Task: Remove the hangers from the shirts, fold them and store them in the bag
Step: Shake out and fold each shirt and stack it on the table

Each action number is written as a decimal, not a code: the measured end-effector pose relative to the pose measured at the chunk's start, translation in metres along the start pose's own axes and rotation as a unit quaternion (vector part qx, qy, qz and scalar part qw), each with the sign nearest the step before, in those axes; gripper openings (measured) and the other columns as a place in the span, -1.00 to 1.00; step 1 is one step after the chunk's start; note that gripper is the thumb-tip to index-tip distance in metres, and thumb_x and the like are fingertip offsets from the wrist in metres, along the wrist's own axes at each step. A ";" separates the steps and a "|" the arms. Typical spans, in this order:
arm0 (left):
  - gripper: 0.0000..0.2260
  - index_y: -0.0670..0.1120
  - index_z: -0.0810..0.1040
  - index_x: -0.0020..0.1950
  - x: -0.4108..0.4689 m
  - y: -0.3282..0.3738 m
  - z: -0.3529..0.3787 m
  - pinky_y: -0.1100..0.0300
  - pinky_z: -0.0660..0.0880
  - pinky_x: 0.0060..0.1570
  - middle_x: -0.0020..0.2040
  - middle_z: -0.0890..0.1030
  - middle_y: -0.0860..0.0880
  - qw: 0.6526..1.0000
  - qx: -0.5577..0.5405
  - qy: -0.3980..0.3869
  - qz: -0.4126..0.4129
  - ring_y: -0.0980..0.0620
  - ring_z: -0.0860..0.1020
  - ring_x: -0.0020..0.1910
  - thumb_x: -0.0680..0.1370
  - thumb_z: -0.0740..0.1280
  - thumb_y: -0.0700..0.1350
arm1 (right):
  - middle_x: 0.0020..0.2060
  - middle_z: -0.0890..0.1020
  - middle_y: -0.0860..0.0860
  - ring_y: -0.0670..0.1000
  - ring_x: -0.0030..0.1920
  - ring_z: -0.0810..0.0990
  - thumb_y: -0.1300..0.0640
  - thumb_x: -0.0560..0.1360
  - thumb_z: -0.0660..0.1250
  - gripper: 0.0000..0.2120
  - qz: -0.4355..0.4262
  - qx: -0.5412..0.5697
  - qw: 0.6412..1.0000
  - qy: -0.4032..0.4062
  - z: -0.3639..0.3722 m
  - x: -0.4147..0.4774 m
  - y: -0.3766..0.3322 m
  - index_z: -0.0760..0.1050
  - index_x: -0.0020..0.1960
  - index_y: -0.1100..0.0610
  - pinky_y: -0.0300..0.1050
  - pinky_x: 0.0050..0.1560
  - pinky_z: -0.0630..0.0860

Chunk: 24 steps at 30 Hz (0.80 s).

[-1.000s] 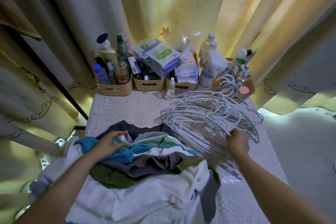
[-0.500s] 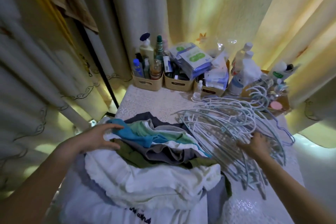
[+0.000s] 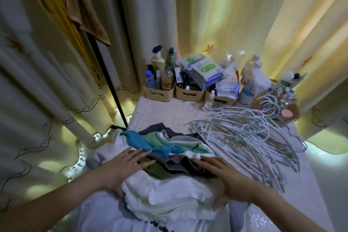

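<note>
A heap of shirts (image 3: 165, 149) in blue, green, grey, olive and white lies at the near edge of the table (image 3: 165, 111). My left hand (image 3: 122, 167) rests flat on the heap's left side, fingers spread. My right hand (image 3: 224, 177) lies on its right side, fingers spread over the white garment (image 3: 165, 198). A pile of pale blue hangers (image 3: 250, 137) lies to the right of the shirts, touched by neither hand. No bag can be made out for certain.
Three beige bins (image 3: 158, 93) with bottles and packets line the table's back edge. More bottles (image 3: 252, 79) and a box (image 3: 288, 111) stand at the back right. Curtains surround the table; a dark pole (image 3: 107, 73) stands at the left.
My right hand has left the hangers and moved left onto the shirt heap. My left hand has settled flat on the heap. The camera has turned left and tilted up.
</note>
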<state>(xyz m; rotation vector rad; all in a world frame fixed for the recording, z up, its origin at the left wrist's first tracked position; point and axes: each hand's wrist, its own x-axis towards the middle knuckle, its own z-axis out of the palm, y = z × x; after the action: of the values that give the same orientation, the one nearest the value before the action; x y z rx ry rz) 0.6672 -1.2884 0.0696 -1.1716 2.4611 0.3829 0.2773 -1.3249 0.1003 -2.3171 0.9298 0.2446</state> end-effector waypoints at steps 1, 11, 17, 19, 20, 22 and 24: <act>0.15 0.27 -0.45 0.43 0.004 -0.004 0.004 -0.04 -0.26 0.48 0.46 -0.48 0.10 1.000 -0.013 0.016 0.005 0.01 -0.34 0.50 0.24 0.44 0.30 | 0.53 -0.10 -0.16 -0.03 0.50 -0.06 -0.44 0.11 0.43 0.17 0.008 -0.021 0.999 -0.024 0.010 0.007 -0.006 -0.26 0.47 -0.33 0.03 0.48 0.02; -0.20 0.19 0.08 0.48 0.030 -0.020 0.024 0.16 0.36 0.20 0.34 0.35 0.08 0.984 -0.155 0.081 -0.045 0.04 0.38 0.30 0.33 0.38 0.20 | 0.39 0.31 0.03 0.17 0.29 0.36 -0.19 0.33 0.29 -0.29 0.168 -0.130 0.976 0.042 0.050 0.046 -0.011 0.16 0.44 -0.21 0.04 0.20 0.34; -0.52 0.22 0.46 0.17 0.007 -0.014 -0.018 0.17 0.51 0.05 0.08 0.62 0.14 0.901 -0.408 0.139 -0.050 0.17 0.57 0.07 0.29 0.48 -0.01 | -0.10 0.66 -0.01 0.03 -0.09 0.62 0.07 0.33 0.44 -0.75 0.124 0.110 0.983 0.077 -0.013 0.015 -0.035 0.54 0.00 -0.02 -0.04 -0.10 0.51; -0.62 0.21 0.51 0.02 -0.013 -0.015 -0.049 0.28 0.52 -0.08 -0.06 0.66 0.20 0.874 -0.460 0.153 -0.037 0.27 0.60 -0.05 0.29 0.52 -0.05 | -0.11 0.67 -0.08 -0.09 -0.10 0.62 0.04 0.34 0.47 -0.76 0.107 0.155 0.981 0.042 -0.050 -0.002 -0.050 0.57 -0.01 -0.01 -0.02 -0.02 0.55; -0.63 0.20 0.52 0.00 -0.023 -0.015 -0.068 0.38 0.49 -0.11 -0.07 0.65 0.25 0.865 -0.476 0.158 -0.026 0.31 0.60 -0.07 0.27 0.52 -0.03 | -0.14 0.66 -0.10 -0.14 -0.13 0.60 0.05 0.35 0.48 -0.79 0.096 0.165 0.981 0.033 -0.068 -0.008 -0.058 0.57 -0.04 0.00 -0.05 -0.03 0.56; -0.61 0.15 0.52 0.02 -0.038 -0.021 -0.103 0.50 0.45 -0.15 -0.04 0.65 0.28 0.847 -0.505 0.165 0.000 0.38 0.58 -0.08 0.23 0.50 0.04 | -0.19 0.66 -0.08 -0.21 -0.18 0.57 0.08 0.33 0.50 -0.83 0.086 0.176 0.980 0.047 -0.104 -0.017 -0.070 0.57 -0.11 0.04 -0.13 -0.07 0.56; -0.48 0.02 0.49 0.08 -0.037 -0.038 -0.130 0.48 0.45 -0.14 -0.02 0.63 0.16 0.843 -0.510 0.171 -0.016 0.30 0.56 -0.04 0.17 0.48 0.12 | -0.15 0.66 -0.12 -0.25 -0.15 0.58 0.05 0.32 0.51 -0.77 0.079 0.183 0.978 0.060 -0.139 -0.017 -0.072 0.56 -0.08 0.07 -0.25 -0.05 0.55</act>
<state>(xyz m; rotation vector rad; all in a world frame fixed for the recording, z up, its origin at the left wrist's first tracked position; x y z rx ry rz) 0.6889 -1.3385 0.1992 -1.7622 2.5153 1.7621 0.3060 -1.3606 0.2514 -1.9400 1.1172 -0.0046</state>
